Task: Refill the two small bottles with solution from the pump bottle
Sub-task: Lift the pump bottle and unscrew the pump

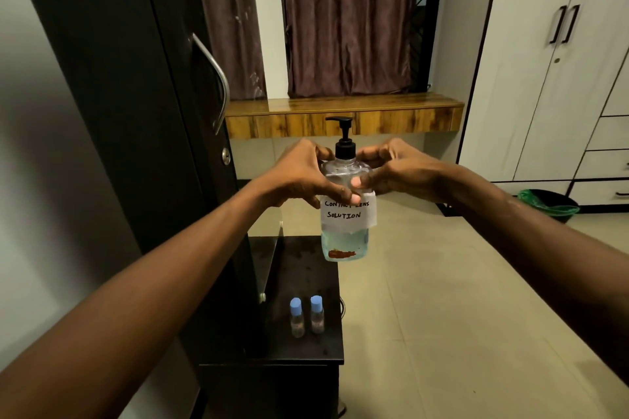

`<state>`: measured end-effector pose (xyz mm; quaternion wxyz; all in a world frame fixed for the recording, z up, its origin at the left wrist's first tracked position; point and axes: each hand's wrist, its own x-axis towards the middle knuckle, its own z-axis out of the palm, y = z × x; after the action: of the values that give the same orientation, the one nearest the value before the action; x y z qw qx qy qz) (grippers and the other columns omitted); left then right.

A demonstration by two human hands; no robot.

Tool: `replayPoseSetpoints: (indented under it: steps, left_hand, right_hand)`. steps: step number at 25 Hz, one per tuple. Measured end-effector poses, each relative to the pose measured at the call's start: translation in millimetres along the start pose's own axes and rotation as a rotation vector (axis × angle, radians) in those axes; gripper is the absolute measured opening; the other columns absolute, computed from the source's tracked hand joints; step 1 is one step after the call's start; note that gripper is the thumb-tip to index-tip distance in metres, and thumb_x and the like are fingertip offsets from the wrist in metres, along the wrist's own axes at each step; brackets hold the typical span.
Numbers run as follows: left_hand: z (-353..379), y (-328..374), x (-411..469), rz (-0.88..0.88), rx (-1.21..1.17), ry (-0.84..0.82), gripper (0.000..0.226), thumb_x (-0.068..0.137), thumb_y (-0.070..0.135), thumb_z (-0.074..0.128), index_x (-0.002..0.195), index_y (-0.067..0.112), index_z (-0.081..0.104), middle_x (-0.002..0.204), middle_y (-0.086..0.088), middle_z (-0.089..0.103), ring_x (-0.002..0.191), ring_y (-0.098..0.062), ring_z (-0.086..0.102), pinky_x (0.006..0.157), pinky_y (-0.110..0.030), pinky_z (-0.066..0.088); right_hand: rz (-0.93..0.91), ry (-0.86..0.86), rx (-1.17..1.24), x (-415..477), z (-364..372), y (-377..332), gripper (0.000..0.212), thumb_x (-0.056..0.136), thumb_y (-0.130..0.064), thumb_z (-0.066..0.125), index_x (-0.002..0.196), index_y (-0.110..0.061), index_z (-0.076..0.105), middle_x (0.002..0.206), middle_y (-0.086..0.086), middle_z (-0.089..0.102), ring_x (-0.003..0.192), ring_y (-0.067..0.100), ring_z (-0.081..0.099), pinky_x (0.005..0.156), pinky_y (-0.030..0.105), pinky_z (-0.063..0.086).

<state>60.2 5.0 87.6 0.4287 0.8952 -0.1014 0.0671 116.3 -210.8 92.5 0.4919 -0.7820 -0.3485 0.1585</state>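
My left grip (299, 173) and right grip (394, 170) both clasp the upright pump bottle (344, 241), held aloft at 12 o'clock of the first small bottle (296, 316), whose twin (317, 314) stands at its 3 o'clock on the dark surface (306, 269).

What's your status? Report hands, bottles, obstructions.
Left hand and right hand both grip pump bottle, held aloft, pump on. Two small bottles capped, upright on dark cabinet below. Nothing in the way.
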Motion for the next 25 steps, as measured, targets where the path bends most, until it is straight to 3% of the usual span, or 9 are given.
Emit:
replayPoseSetpoints:
  steps: [3,6,11,14,16,18,20,23,25]
  left_hand:
    - [2,-9,4,-0.016,0.009,0.014,0.054,0.063,0.021,0.096,0.108,0.013,0.068,0.101,-0.003,0.076,0.086,-0.019,0.077,0.065,-0.042,0.066]
    - [5,-18,9,-0.05,0.032,0.021,0.056,0.063,0.015,0.095,0.111,0.014,0.068,0.102,-0.006,0.076,0.089,-0.022,0.076,0.068,-0.041,0.066]
    - [8,-34,11,-0.05,0.062,-0.009,0.042,0.063,0.018,0.094,0.097,0.011,0.071,0.093,-0.008,0.079,0.085,-0.023,0.077,0.069,-0.038,0.065]
    - [5,-42,11,-0.07,0.05,-0.029,0.04,0.065,0.019,0.094,0.095,0.007,0.071,0.091,-0.008,0.079,0.083,-0.022,0.077,0.072,-0.04,0.065]
    - [2,-47,9,-0.068,0.026,-0.034,0.039,0.065,0.018,0.093,0.095,0.008,0.071,0.092,-0.008,0.079,0.085,-0.021,0.077,0.076,-0.042,0.065]
    - [1,-50,7,-0.067,0.009,-0.029,0.04,0.065,0.017,0.093,0.098,0.009,0.072,0.094,-0.007,0.079,0.087,-0.021,0.077,0.077,-0.043,0.065]
    - [2,-50,6,-0.078,0.023,-0.009,0.041,0.065,0.014,0.094,0.099,0.011,0.071,0.096,-0.006,0.078,0.088,-0.022,0.076,0.074,-0.042,0.066]
    - [6,-51,7,-0.106,0.074,-0.001,0.049,0.062,0.018,0.095,0.103,0.01,0.071,0.097,-0.007,0.078,0.088,-0.023,0.076,0.072,-0.044,0.066]
    - [7,-53,7,-0.129,0.073,-0.012,0.052,0.059,0.022,0.097,0.103,0.009,0.073,0.093,-0.007,0.079,0.086,-0.024,0.077,0.071,-0.048,0.065]
  right_hand:
    - [-0.074,0.15,-0.1,2,7,-16,0.045,0.087,-0.039,0.074,0.128,-0.019,0.067,0.115,-0.006,0.071,0.102,0.012,0.069,0.075,0.027,0.055]
    - [-0.172,0.324,-0.449,17,14,-26,0.062,0.068,-0.071,0.072,0.089,-0.014,0.079,0.081,-0.002,0.077,0.072,0.014,0.073,0.057,0.03,0.059]
    - [-0.174,0.384,-0.704,45,24,-19,0.045,0.074,-0.049,0.086,0.077,-0.006,0.076,0.072,0.002,0.07,0.058,0.008,0.063,0.052,0.023,0.052]
    - [-0.177,0.264,-0.724,54,19,-15,0.037,0.079,-0.041,0.084,0.078,-0.005,0.075,0.075,0.009,0.071,0.061,0.011,0.061,0.055,0.025,0.049]
    - [-0.146,0.111,-0.563,53,13,-10,0.027,0.085,-0.029,0.08,0.102,-0.009,0.076,0.095,0.006,0.076,0.087,0.013,0.071,0.071,0.022,0.054]
    - [-0.077,-0.061,-0.317,47,10,-8,0.049,0.092,-0.013,0.072,0.139,-0.016,0.059,0.123,0.003,0.07,0.113,0.014,0.067,0.087,0.022,0.054]
    - [-0.053,-0.045,-0.3,47,15,-8,0.074,0.091,-0.023,0.075,0.155,-0.025,0.038,0.128,0.002,0.063,0.114,0.014,0.062,0.088,0.021,0.05]
    - [-0.194,0.215,-0.667,53,31,-7,0.061,0.081,-0.05,0.081,0.126,-0.012,0.066,0.103,-0.001,0.068,0.084,0.008,0.065,0.063,0.01,0.046]
    - [-0.203,0.246,-0.624,54,35,-9,0.042,0.08,-0.034,0.085,0.112,-0.011,0.07,0.098,0.0,0.071,0.087,0.014,0.071,0.066,0.012,0.052]
